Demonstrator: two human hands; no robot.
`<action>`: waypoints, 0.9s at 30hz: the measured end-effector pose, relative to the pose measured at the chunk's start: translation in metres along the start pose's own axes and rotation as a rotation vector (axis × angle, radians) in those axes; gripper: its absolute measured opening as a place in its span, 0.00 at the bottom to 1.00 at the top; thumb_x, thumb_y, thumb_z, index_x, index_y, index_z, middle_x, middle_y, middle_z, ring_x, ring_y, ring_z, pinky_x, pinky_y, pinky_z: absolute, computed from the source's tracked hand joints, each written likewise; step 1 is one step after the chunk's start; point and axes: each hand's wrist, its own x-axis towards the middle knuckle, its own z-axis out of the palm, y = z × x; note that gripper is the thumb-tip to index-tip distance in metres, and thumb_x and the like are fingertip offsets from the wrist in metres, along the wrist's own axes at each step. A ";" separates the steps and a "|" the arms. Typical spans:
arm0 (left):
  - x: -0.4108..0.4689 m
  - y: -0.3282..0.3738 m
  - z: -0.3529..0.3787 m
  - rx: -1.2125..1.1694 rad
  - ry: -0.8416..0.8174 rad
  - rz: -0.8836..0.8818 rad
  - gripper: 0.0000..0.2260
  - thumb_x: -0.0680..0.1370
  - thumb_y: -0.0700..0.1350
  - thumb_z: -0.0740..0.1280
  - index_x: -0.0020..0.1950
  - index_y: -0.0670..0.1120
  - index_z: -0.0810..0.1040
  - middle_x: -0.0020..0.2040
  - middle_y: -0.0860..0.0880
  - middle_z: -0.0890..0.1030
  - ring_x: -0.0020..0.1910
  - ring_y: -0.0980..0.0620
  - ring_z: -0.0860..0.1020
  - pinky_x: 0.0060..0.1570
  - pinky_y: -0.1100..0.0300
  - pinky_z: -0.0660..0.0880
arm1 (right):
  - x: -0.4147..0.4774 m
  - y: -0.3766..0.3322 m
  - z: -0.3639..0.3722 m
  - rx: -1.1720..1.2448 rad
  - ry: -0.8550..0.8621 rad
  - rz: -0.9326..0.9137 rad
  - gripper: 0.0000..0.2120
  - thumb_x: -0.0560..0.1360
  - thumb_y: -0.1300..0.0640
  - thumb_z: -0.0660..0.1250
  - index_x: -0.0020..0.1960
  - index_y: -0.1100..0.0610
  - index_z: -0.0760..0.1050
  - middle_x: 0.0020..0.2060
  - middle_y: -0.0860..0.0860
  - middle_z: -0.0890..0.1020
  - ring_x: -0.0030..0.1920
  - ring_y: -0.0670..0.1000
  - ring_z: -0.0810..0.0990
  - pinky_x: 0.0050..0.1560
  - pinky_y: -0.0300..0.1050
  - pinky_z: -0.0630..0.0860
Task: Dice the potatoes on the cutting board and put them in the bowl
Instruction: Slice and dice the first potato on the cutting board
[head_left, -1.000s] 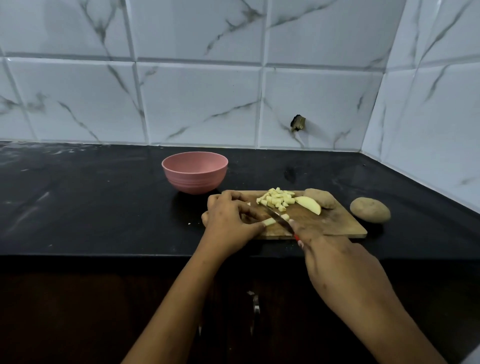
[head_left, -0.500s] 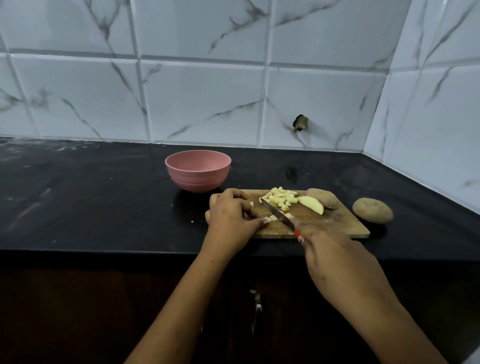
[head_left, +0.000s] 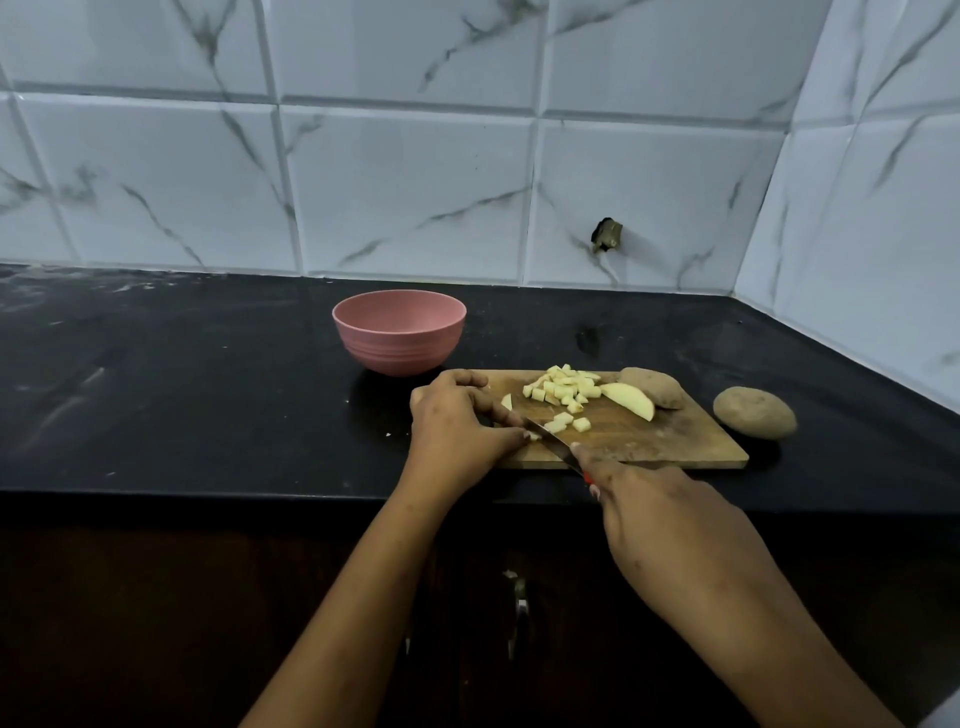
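Note:
A wooden cutting board (head_left: 670, 441) lies on the black counter. A heap of pale potato dice (head_left: 563, 387) sits at its far middle, with a cut wedge (head_left: 628, 401) and an unpeeled potato piece (head_left: 655, 387) to the right. My left hand (head_left: 457, 428) curls over a small potato strip at the board's left end, mostly hiding it. My right hand (head_left: 660, 525) grips a knife (head_left: 550, 439) whose blade lies against my left fingertips. Two loose dice (head_left: 571, 423) rest just past the blade. The pink bowl (head_left: 399, 332) stands behind the board's left end.
A whole brown potato (head_left: 754, 411) lies on the counter right of the board. Marble-patterned tiles form the back wall and the right wall. The counter's front edge (head_left: 208, 491) runs below my wrists, with dark cabinet doors underneath.
The knife blade has come down closer to my left fingertips, and two more cut dice lie beside it. The left hand stays on the strip.

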 end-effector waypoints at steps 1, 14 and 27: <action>0.000 0.001 0.000 0.003 0.001 -0.003 0.05 0.67 0.46 0.78 0.36 0.54 0.83 0.57 0.57 0.72 0.61 0.56 0.62 0.56 0.64 0.61 | 0.001 0.000 0.001 -0.006 -0.004 0.000 0.31 0.82 0.58 0.57 0.77 0.41 0.46 0.55 0.50 0.78 0.51 0.50 0.77 0.44 0.43 0.74; -0.004 0.006 0.005 0.227 -0.027 0.060 0.05 0.73 0.53 0.71 0.45 0.53 0.82 0.62 0.59 0.70 0.65 0.54 0.61 0.55 0.58 0.56 | -0.015 0.015 0.004 0.066 0.184 0.090 0.29 0.82 0.56 0.54 0.77 0.39 0.46 0.50 0.47 0.77 0.47 0.48 0.77 0.42 0.42 0.74; -0.005 0.008 0.006 0.325 -0.101 0.106 0.09 0.76 0.57 0.67 0.55 0.62 0.80 0.68 0.57 0.65 0.68 0.52 0.58 0.60 0.53 0.56 | -0.015 0.007 0.001 0.082 0.194 0.044 0.24 0.83 0.54 0.51 0.76 0.39 0.52 0.54 0.47 0.78 0.47 0.47 0.78 0.42 0.41 0.75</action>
